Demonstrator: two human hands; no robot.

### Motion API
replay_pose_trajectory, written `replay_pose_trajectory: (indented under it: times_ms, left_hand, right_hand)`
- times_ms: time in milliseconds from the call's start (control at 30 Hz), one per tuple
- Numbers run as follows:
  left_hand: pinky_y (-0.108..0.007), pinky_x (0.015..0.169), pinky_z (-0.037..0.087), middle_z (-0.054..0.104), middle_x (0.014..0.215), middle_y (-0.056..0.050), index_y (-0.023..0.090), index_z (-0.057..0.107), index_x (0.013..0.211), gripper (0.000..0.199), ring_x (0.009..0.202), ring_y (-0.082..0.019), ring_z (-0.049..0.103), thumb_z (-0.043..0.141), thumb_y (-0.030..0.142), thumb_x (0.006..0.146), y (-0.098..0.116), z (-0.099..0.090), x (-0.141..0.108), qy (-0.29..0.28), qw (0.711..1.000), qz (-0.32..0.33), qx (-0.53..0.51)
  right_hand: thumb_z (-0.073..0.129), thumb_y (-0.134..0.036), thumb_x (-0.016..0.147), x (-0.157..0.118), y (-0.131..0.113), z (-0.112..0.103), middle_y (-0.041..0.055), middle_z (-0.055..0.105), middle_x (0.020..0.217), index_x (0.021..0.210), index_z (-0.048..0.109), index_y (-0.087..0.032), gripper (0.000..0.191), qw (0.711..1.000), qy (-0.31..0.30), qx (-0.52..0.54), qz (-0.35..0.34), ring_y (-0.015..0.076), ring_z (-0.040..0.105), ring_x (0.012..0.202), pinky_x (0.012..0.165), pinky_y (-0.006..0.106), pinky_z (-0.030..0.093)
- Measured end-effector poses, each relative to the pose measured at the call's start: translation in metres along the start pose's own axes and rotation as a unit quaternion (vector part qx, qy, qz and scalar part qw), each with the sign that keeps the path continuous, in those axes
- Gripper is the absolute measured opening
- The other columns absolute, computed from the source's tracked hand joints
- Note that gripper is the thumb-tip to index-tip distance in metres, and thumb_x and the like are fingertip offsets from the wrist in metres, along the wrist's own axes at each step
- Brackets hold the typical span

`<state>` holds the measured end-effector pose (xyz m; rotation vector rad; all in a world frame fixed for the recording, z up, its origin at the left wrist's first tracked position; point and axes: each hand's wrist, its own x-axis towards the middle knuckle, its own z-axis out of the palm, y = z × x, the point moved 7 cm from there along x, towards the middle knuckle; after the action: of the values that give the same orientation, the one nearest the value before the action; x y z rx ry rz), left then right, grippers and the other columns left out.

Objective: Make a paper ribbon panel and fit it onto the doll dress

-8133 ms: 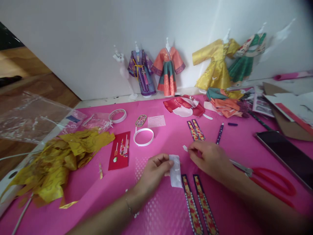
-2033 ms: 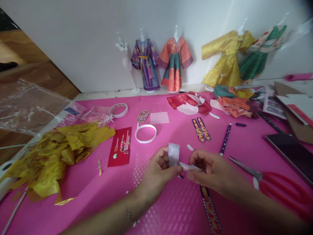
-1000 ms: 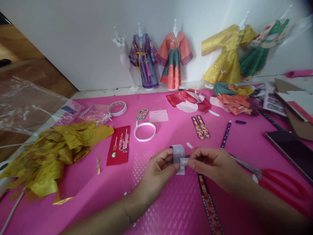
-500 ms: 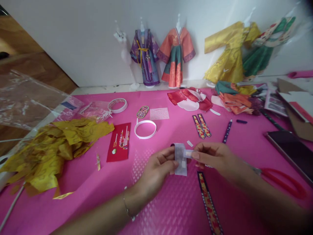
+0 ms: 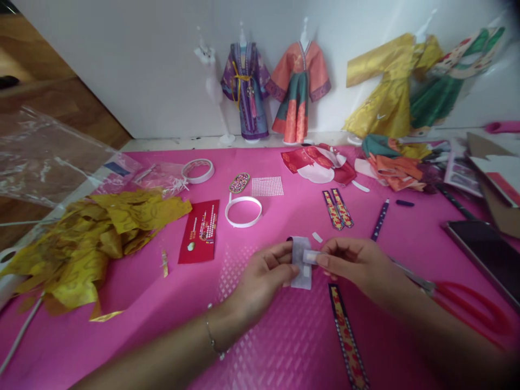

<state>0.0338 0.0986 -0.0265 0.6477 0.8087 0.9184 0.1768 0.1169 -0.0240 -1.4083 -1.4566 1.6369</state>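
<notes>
My left hand (image 5: 268,271) is closed on a pale greyish fabric strip (image 5: 301,279), held upright between thumb and fingers. A small white patch (image 5: 306,270) sits on the strip. My right hand (image 5: 353,262) pinches a short pale strip (image 5: 312,257) whose left end overlaps the fabric strip. Just beyond my fingertips lies a small white scrap (image 5: 317,237). A patterned trim strip (image 5: 348,336) with a dark dotted border lies nearer me, and two shorter patterned pieces (image 5: 338,209) lie farther back. Red-handled scissors (image 5: 471,309) are partly under my right forearm.
White tape rolls (image 5: 244,212), a red card (image 5: 199,232) and yellow fabric scraps (image 5: 93,238) lie on the left of the pink mat (image 5: 162,336). A pen (image 5: 379,219) and a phone (image 5: 483,254) are right. Dressed miniature mannequins (image 5: 246,92) stand along the wall.
The view has shifted slightly, so the background sits a little farther right. Both hands keep nearly the same hold, and the short strip's left end is slightly closer to the left thumb.
</notes>
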Motion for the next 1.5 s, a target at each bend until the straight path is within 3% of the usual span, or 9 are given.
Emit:
replay_pose_trajectory:
  times_ms: [800, 1500]
  left_hand:
    - [-0.026, 0.062, 0.032, 0.071, 0.082, -0.004, 0.016, 0.074, 0.1, 0.034, 0.066, -0.013, 0.052, 0.073, 0.018, 0.066, -0.0027, -0.0025, 0.0002, 0.006, 1.0, -0.006, 0.019]
    - [-0.027, 0.07, 0.046, 0.076, 0.09, -0.006, 0.019, 0.075, 0.102, 0.03, 0.074, -0.015, 0.065, 0.078, 0.019, 0.072, -0.0017, -0.0004, 0.0, -0.017, 1.0, 0.009, 0.016]
  right_hand:
    - [0.068, -0.047, 0.079, -0.0004, 0.0007, 0.0009, -0.0028, 0.053, 0.064, 0.072, 0.062, -0.02, 0.029, 1.0, 0.01, -0.017, -0.005, 0.0118, 0.045, 0.059, 0.055, 0.027, 0.033]
    - [0.068, -0.048, 0.08, 0.0001, 0.002, -0.0001, -0.0037, 0.053, 0.061, 0.07, 0.062, -0.019, 0.031, 1.0, 0.014, -0.027, -0.008, 0.0111, 0.044, 0.056, 0.053, 0.027, 0.032]
